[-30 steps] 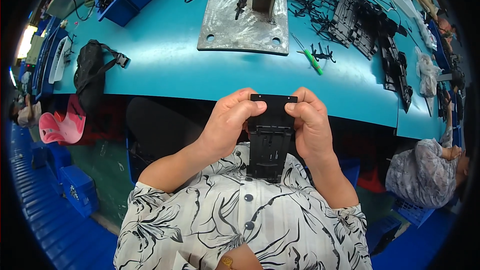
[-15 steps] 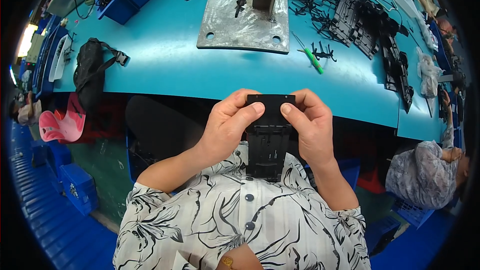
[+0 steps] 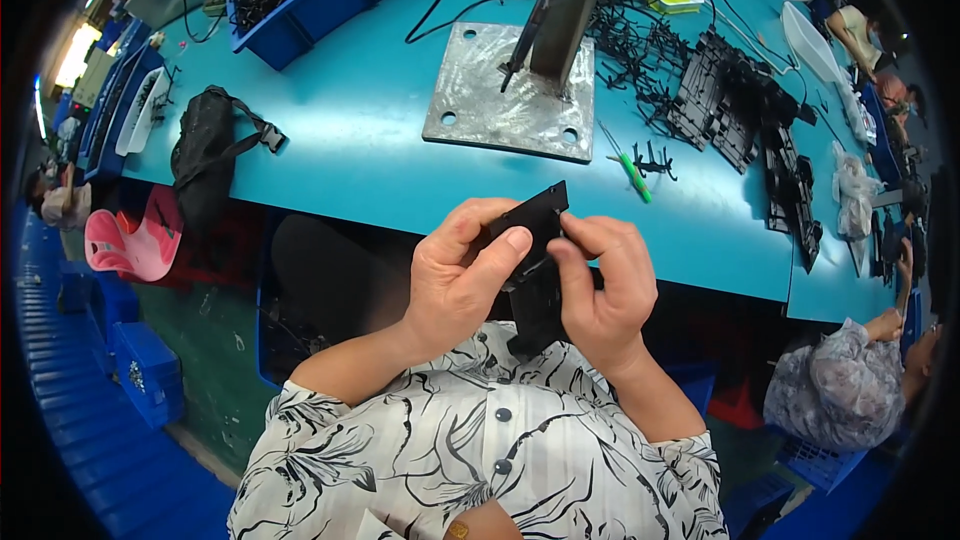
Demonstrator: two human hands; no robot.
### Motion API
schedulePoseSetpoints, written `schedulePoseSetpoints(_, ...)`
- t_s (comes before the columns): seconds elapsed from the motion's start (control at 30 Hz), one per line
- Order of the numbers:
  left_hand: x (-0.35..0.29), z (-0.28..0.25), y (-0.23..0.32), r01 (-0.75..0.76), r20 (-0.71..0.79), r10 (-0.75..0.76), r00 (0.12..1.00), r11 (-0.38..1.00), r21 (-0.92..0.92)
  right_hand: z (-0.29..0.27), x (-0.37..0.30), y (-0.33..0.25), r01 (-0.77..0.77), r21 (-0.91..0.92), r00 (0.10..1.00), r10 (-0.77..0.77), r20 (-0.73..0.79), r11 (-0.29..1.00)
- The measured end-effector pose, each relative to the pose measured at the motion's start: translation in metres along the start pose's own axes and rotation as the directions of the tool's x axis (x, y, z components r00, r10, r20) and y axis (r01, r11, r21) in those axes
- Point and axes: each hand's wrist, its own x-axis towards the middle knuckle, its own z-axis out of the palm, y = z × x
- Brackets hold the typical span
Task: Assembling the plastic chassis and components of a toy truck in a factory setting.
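Note:
In front of my chest I hold a black plastic part (image 3: 538, 302), flat and plate-like at its upper end. It is tilted, with one long edge turned toward me. My left hand (image 3: 462, 265) is closed on its left side, the thumb pressed across its face. At the right edge my right hand (image 3: 610, 285) pinches it with thumb and bent forefinger; what lies right under those fingertips is partly hidden. Beyond my hands, a square metal base plate (image 3: 470, 90) with an upright post (image 3: 570, 30) and a pointed tool (image 3: 522, 50) stands on the turquoise table (image 3: 340, 175).
A green-handled screwdriver (image 3: 634, 178) lies beside a small black part (image 3: 655, 160). Black plastic housings (image 3: 720, 105) are piled at right. A blue bin (image 3: 340, 0) of black pieces stands back left, a black bag (image 3: 205, 145) nearer. A co-worker (image 3: 840, 380) sits at right.
The black part has turned from facing me squarely to a slanted, edge-on pose. My right hand has shifted its grip along the edge. The view has tilted slightly.

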Motion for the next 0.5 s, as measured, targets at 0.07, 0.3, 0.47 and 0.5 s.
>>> schedulePoseSetpoints(0.07,-0.001,-0.002,-0.002,-0.007,-0.006,0.007,1.000,1.000,0.002,-0.001,-0.001,-0.003,0.036,-0.001,0.997,-0.036,0.062,0.999)
schedulePoseSetpoints(0.3,0.002,-0.005,0.010,0.067,0.076,-0.063,0.995,0.996,-0.055,0.007,-0.007,-0.004,0.047,-0.060,0.985,-0.036,0.170,0.997)
schedulePoseSetpoints(0.47,0.007,-0.024,-0.003,0.172,0.126,-0.165,0.978,0.984,-0.049,0.009,-0.004,-0.004,-0.003,0.026,0.978,-0.002,0.209,1.000)
schedulePoseSetpoints(0.5,0.009,-0.023,-0.005,0.125,0.111,-0.127,0.986,0.992,0.025,0.009,-0.005,-0.003,-0.002,0.028,0.978,-0.004,0.210,1.000)
